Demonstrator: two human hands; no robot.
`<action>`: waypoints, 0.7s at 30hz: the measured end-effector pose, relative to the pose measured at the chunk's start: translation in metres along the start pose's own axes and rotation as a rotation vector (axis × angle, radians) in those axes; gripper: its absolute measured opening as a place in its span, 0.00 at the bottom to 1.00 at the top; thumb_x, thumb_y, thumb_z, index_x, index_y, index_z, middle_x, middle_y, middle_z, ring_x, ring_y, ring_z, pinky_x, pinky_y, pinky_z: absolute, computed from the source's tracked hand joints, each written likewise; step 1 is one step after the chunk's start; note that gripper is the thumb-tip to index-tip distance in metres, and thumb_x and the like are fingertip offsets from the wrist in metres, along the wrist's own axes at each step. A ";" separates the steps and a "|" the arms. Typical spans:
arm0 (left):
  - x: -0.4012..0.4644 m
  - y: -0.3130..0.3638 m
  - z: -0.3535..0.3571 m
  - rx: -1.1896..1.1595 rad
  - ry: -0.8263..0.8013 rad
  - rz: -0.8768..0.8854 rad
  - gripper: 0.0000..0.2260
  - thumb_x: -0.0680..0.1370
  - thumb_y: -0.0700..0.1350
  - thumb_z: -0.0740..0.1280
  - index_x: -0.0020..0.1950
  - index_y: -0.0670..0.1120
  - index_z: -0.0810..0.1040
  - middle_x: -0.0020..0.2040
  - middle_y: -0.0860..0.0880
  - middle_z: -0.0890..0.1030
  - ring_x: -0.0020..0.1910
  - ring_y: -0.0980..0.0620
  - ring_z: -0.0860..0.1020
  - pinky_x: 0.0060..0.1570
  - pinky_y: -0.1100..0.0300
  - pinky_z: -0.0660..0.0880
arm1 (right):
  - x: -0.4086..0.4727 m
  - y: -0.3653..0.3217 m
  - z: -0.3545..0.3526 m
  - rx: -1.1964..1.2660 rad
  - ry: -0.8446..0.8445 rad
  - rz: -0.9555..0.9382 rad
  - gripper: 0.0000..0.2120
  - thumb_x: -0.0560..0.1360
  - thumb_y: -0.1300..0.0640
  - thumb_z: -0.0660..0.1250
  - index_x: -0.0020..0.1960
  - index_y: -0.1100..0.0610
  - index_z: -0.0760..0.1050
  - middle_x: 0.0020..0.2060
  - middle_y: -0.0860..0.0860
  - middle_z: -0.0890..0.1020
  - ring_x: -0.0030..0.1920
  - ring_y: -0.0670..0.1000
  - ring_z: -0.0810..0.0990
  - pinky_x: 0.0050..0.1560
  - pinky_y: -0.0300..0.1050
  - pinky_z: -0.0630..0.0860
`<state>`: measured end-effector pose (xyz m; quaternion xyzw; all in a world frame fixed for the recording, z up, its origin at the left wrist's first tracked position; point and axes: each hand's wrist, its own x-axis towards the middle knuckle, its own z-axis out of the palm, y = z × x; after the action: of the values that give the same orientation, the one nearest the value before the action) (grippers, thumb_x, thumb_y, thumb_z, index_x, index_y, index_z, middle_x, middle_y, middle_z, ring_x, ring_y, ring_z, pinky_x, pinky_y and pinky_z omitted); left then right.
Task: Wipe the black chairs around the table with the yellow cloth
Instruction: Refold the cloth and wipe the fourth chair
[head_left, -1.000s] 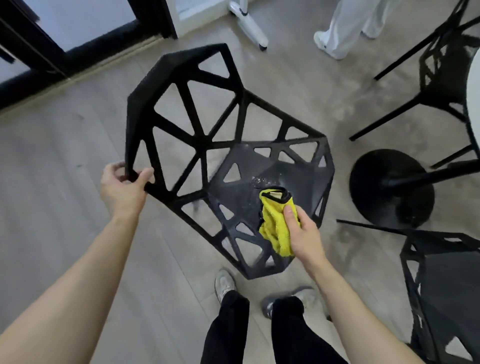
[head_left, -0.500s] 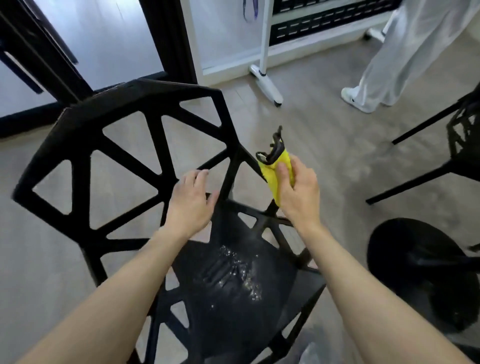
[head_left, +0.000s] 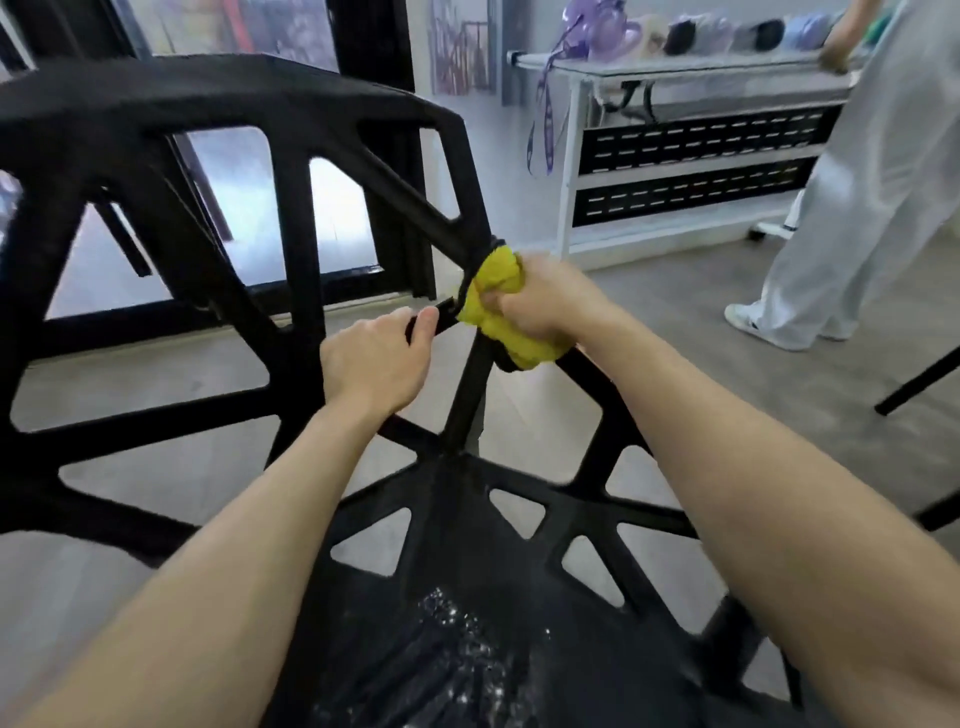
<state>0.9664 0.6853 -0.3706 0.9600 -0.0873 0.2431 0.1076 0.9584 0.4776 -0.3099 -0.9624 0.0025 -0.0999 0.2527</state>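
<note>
A black lattice chair fills most of the view, its backrest up at the left and its wet, speckled seat at the bottom middle. My right hand grips the bunched yellow cloth wrapped around a strut at the backrest's right edge. Just left of the cloth, my left hand grips a neighbouring strut of the chair, thumb over the bar.
A white shelf rack with caps on top stands at the back right. A person in white trousers stands beside it. The leg of another black chair shows at the right edge. Dark door frames are at the back left.
The view has come closer and tilted up. My right hand has moved the cloth onto the strut and wrapped it round; my left hand has shifted right to grip a strut beside it.
</note>
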 end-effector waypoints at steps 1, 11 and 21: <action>0.003 -0.003 0.001 0.013 -0.001 0.001 0.27 0.88 0.64 0.47 0.59 0.56 0.84 0.45 0.50 0.84 0.44 0.45 0.82 0.41 0.53 0.70 | -0.004 0.001 0.005 -0.005 0.050 0.010 0.19 0.77 0.40 0.67 0.60 0.52 0.79 0.51 0.56 0.85 0.53 0.62 0.83 0.54 0.56 0.82; 0.005 0.001 -0.001 -0.018 -0.056 -0.031 0.25 0.88 0.64 0.47 0.54 0.54 0.81 0.39 0.53 0.79 0.39 0.48 0.76 0.40 0.53 0.67 | -0.067 0.038 -0.010 -0.212 0.031 -0.020 0.14 0.81 0.46 0.63 0.54 0.57 0.74 0.49 0.58 0.82 0.48 0.62 0.80 0.45 0.52 0.74; 0.006 -0.004 0.014 0.002 0.003 0.027 0.17 0.89 0.59 0.51 0.57 0.52 0.76 0.46 0.53 0.81 0.40 0.47 0.80 0.38 0.53 0.72 | -0.164 0.089 -0.010 -0.167 0.126 0.055 0.13 0.81 0.45 0.67 0.55 0.54 0.72 0.43 0.55 0.84 0.45 0.65 0.82 0.39 0.52 0.66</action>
<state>0.9787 0.6851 -0.3805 0.9584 -0.1000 0.2463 0.1037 0.8000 0.4041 -0.3762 -0.9714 0.0532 -0.1528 0.1737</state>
